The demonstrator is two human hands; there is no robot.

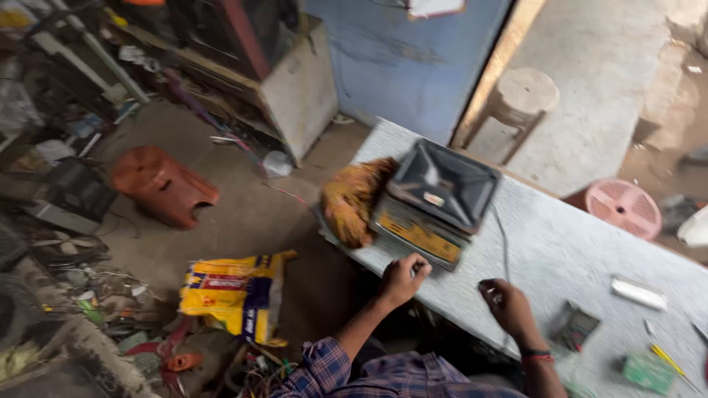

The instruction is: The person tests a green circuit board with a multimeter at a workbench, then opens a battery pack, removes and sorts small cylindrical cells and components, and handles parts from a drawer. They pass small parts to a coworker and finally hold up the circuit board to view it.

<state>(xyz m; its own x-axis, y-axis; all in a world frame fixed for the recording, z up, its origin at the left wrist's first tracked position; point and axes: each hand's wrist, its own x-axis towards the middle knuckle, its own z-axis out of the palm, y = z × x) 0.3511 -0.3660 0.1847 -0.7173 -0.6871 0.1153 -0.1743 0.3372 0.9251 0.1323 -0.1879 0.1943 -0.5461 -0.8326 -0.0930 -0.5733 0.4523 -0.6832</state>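
Note:
A dark grey box-shaped device (442, 184) with a yellow front panel (417, 234) lies tilted on the grey table (575, 247). My left hand (402, 280) rests at the panel's lower front edge with its fingers curled; the blur hides whether it grips anything. My right hand (507, 308) is on the table to the right, fingers closed around the end of a thin dark cable (504, 243) that runs up to the device. An orange patterned cloth (354, 199) is bunched against the device's left side.
On the table right of my hand lie a small dark meter (575, 326), a white cylinder (638, 292), a green circuit board (647, 371) and a yellow-handled screwdriver (667, 359). A red stool (162, 184), a yellow sack (232, 291) and scrap clutter cover the floor at left.

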